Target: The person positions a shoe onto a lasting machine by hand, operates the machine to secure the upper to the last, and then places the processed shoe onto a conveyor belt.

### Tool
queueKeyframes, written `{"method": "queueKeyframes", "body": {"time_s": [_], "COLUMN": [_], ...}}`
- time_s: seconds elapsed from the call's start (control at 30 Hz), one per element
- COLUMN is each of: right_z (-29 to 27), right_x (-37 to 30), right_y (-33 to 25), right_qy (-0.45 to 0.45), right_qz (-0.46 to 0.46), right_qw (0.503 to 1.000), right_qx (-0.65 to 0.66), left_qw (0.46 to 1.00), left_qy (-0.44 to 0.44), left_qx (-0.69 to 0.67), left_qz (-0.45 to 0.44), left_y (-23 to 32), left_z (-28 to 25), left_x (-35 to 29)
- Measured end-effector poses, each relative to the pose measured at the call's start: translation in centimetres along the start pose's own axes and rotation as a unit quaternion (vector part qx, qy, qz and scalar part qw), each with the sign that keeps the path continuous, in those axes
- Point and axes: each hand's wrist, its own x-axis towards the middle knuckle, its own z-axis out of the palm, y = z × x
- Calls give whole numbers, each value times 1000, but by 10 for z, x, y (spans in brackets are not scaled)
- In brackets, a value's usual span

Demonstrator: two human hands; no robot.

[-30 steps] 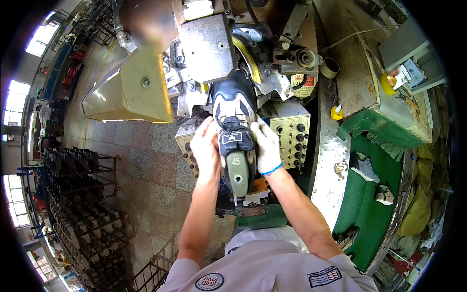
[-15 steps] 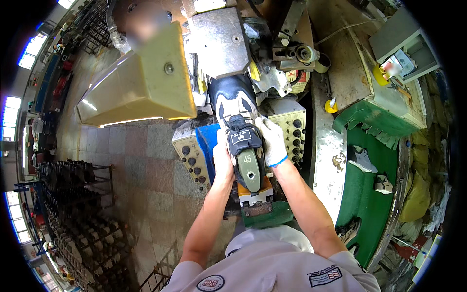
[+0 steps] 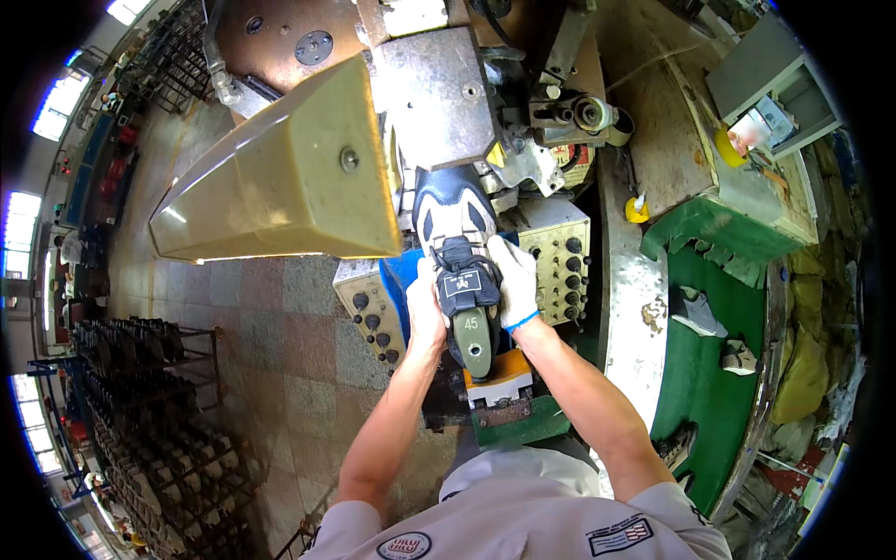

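A black, white and grey shoe upper [image 3: 455,221] sits on a green last [image 3: 473,350], its toe end under the metal plate [image 3: 437,98] of a machine. My left hand [image 3: 427,308] is closed along the shoe's left side. On the other side my right hand [image 3: 514,280], in a white glove with a blue cuff, grips the shoe near its laces. The heel end of the last points toward me, beside an orange pad [image 3: 504,366] on the machine's near support. My fingertips under the shoe are hidden.
A large yellowish machine cover [image 3: 280,177] juts out at the left. Knobbed control boxes [image 3: 557,266] flank the shoe. To the right, a green-lined trough [image 3: 695,383] holds several shoes. Racks full of dark shapes [image 3: 159,401] stand at far left.
The shoe has straightened, its heel end swinging left off the middle of the orange pad. Both hands moved with it, still gripping. The whole view has shifted slightly.
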Motion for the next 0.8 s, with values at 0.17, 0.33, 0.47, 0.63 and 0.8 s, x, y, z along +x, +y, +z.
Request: {"method": "queueKeyframes", "body": {"time_s": [0.17,0.33,0.47,0.63,0.8], "right_z": [-2,5,-23,-111,-170], "right_x": [6,2,-4,-74,-125], "right_y": [6,1,1,-39,-65], "right_qy": [-16,-5,0,3,35], "right_qz": [4,12,-12,-56,-15], "right_qw": [1000,1000,1000,998,999], "right_qx": [23,24,-1,-34,21], "left_qw": [1000,998,992,877,852], "left_qy": [-1,-15,21,205,232], "left_qx": [16,28,119,432,470], "left_qz": [-3,47,44,-50,14], "left_y": [6,11,-1,-123,-217], "left_z": [0,-2,-23,-98,-100], "left_x": [1,-4,-15,-101,-116]}}
